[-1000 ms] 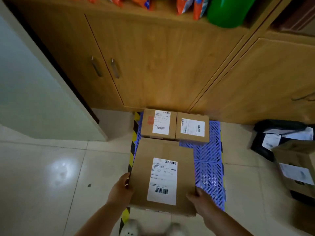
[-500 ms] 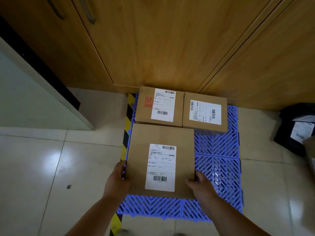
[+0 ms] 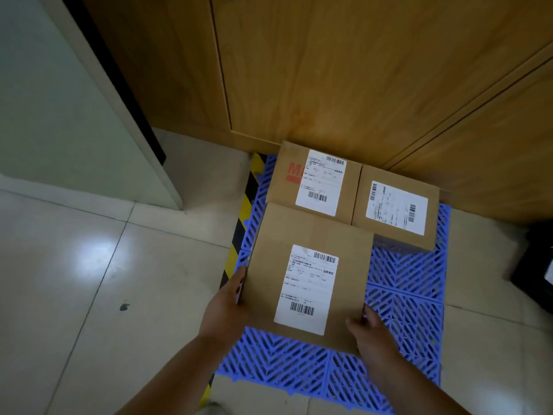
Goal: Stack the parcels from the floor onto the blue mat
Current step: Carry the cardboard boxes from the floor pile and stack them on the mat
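Note:
A flat brown parcel [image 3: 314,232] with a white shipping label is held low over the left part of the blue grid mat [image 3: 404,301]. My left hand [image 3: 224,307] grips its left edge and my right hand [image 3: 369,330] grips its front right corner. Behind it, two smaller labelled parcels lie side by side on the mat against the cupboard: one with red print [image 3: 287,175] on the left, one [image 3: 395,205] on the right. The held parcel's far edge meets the left one; whether it rests on the mat I cannot tell.
Wooden cupboard doors [image 3: 329,70] stand right behind the mat. A yellow-and-black striped strip [image 3: 242,217] runs along the mat's left edge. A pale partition [image 3: 59,100] rises at the left. A black bag [image 3: 535,265] lies on the tiled floor at the right edge.
Both hands have carried the flat parcel forward and down, from above the mat's front edge to just behind the two smaller parcels. My view has dropped closer to the mat.

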A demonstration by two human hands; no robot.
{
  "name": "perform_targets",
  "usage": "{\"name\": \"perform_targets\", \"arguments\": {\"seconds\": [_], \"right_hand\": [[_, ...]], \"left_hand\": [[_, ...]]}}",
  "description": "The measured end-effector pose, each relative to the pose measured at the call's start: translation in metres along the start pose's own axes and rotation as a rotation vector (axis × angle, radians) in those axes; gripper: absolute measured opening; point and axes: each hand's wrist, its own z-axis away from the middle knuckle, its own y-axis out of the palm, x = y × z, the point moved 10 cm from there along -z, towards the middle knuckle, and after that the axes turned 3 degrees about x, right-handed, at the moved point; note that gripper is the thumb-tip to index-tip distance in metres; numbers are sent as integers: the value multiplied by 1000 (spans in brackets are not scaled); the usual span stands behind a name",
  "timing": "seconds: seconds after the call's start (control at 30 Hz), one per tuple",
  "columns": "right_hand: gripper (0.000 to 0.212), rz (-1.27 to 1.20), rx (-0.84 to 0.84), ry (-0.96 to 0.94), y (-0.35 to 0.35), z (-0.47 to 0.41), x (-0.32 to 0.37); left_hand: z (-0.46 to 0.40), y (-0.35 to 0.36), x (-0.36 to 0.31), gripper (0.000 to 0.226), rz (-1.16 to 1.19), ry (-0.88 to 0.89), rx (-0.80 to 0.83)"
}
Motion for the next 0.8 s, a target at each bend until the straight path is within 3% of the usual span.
{"name": "perform_targets", "arguments": {"seconds": [0.07,0.17,0.4,0.63,0.8], "right_hand": [[56,-43,-4,30,3,1,-3],[55,-69,-26,60,6,6,-4],[53,-107,-47,77,8,12,-6],[54,-73,-49,52,9,15,-5],[55,-37,-46,58,7,13,-8]], "left_hand": [[-3,-1,10,67,40,-57,16],[-5,9,21,47,70,-150,93],[-5,22,31,56,295,-278,211],[-11,31,37,69,299,-217,234],[-13,33,31,66,318,-183,225]]}}
